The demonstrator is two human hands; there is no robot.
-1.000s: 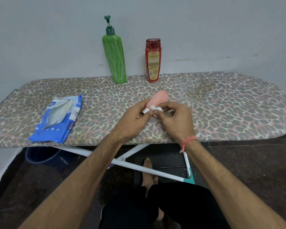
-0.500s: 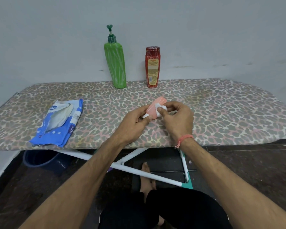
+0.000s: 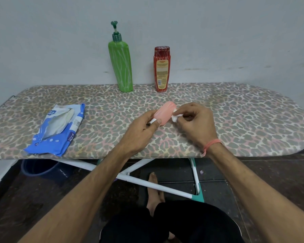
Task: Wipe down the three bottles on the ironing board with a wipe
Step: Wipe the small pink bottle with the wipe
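Your left hand (image 3: 140, 127) gripped the small pink bottle (image 3: 164, 112) by its white cap end, holding it tilted just above the ironing board (image 3: 235, 120). Your right hand (image 3: 195, 121) pinched a crumpled white wipe (image 3: 175, 117) against the pink bottle's right side. Beyond the pink bottle, at the board's far edge by the wall, the green pump bottle (image 3: 121, 65) and the red bottle (image 3: 161, 69) stood upright, near each other but apart. Well to the left of the pink bottle, the blue wipes pack (image 3: 58, 130) lay open on the board.
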